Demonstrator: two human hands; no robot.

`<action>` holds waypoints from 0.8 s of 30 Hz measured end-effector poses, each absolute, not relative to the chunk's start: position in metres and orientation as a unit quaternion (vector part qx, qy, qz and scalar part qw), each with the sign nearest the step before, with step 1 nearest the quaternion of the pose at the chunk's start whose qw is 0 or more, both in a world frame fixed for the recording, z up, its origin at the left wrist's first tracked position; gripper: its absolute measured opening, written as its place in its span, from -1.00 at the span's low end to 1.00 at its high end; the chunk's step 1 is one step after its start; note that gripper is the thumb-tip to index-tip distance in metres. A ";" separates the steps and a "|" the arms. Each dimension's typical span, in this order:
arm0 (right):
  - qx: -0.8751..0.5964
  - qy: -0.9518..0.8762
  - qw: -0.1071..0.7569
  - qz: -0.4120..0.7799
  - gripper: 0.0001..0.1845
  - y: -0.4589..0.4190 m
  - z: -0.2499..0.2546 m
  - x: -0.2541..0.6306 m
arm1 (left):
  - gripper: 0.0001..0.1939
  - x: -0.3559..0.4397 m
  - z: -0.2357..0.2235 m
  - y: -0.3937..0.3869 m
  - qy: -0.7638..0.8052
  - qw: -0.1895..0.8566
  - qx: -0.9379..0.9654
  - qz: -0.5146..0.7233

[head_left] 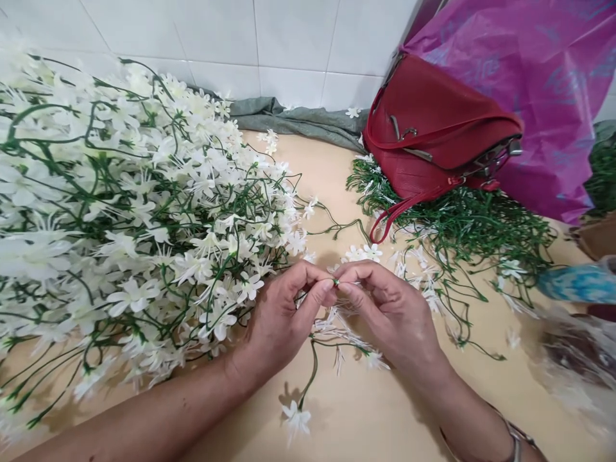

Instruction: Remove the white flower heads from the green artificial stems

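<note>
My left hand (283,314) and my right hand (385,308) meet fingertip to fingertip at the middle of the tan table (385,417). Both pinch the tip of a thin green artificial flower sprig (312,366), whose stem hangs down between my wrists and ends in a small white blossom (296,418). A big heap of white artificial flowers on green stems (129,218) lies just left of my left hand. Loose white blossoms (363,252) rest right behind my fingers.
A red handbag (433,128) sits at the back right on a pile of bare green stems (471,224). Behind it is a purple plastic bag (543,77). Grey cloth (293,119) lies along the white tiled wall. Blurred bags are at the right edge.
</note>
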State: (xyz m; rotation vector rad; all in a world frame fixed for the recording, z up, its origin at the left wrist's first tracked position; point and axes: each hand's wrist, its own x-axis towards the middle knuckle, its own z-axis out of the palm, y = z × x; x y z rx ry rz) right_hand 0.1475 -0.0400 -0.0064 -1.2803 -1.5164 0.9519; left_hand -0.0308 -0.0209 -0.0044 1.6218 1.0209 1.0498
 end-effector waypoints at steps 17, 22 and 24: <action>-0.601 -0.510 0.575 0.221 -0.97 -0.020 0.013 0.176 | -0.88 -0.029 -0.012 -0.025 0.404 0.508 0.604 0.463; -0.631 -0.622 0.441 0.142 -0.79 -0.020 0.008 0.184 | -0.85 -0.028 -0.009 -0.025 0.396 0.504 0.593 0.487; -0.621 -0.658 0.409 0.123 -0.85 -0.021 0.006 0.179 | -0.80 -0.029 -0.007 -0.024 0.405 0.488 0.615 0.469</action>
